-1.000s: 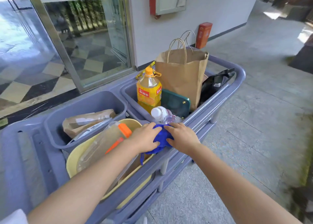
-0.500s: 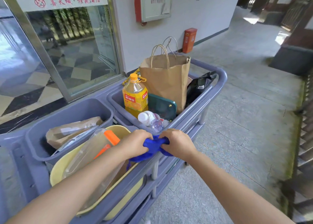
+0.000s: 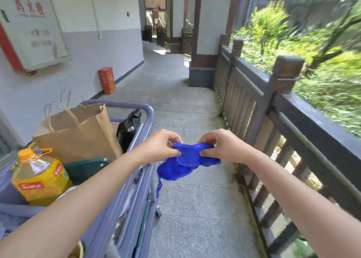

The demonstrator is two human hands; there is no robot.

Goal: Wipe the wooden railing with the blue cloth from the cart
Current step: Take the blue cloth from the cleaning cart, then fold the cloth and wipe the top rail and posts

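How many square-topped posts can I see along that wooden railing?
3. The nearest post stands right of the blue cloth; a second post is farther down the railing; a third post is just beyond it. More may be hidden.

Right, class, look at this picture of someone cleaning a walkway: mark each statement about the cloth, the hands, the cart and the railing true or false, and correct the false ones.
1. Both hands hold the blue cloth. True: the left hand and right hand each pinch its top edge.
2. The cloth is pressed against the wooden railing. False: it hangs in the air over the floor, clear of the railing.
3. The railing is on the person's right. True.
4. The brown paper bag lies on the floor. False: it stands in the cart.
5. The yellow oil bottle has an orange cap. True.
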